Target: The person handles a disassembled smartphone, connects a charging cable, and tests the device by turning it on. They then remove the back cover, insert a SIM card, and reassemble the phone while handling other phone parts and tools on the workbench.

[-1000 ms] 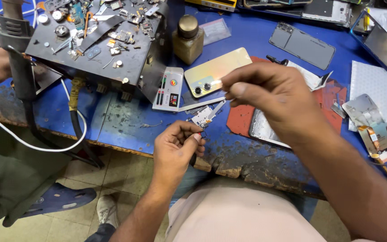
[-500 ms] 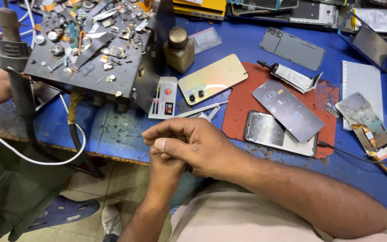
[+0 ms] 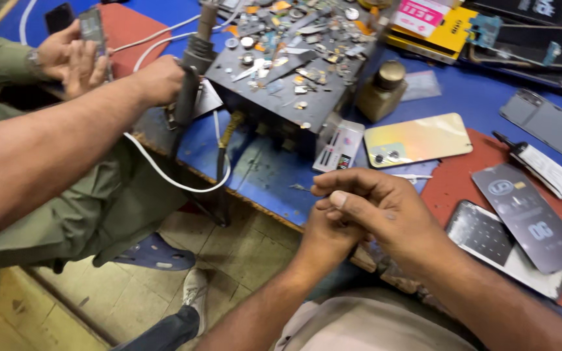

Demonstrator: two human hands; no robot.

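Head view: both hands closed together at the worktop edge

Head view, lower centre of frame. Right hand [image 3: 385, 214] lies over left hand [image 3: 323, 231], fingers of both curled inward and pressed together just off the near edge of the blue worktop [image 3: 463, 97]. Grip of each is clenched; whatever small part sits between the fingers is hidden, so contents cannot be told. Hands held close to the body, probably to steady fine finger work.

Centre right: a pale iridescent phone back [image 3: 417, 140] lies flat, camera cut-outs toward the hands. Beside it, a small white card of tools [image 3: 339, 146] leans at the foot of the grey box [image 3: 294, 84], whose top serves as a tray for loose screws and scraps.

Right of frame: red mat [image 3: 463, 182] carries a dark phone panel [image 3: 528, 218] overlapping a screen [image 3: 482, 234], both laid flat within reach.

Upper centre: squat brown bottle [image 3: 385, 91], capped.

Upper left: another person's hand [image 3: 157, 81] holds a hot-air handle [image 3: 193, 71]; a second pair of hands [image 3: 66, 55] holds a phone.
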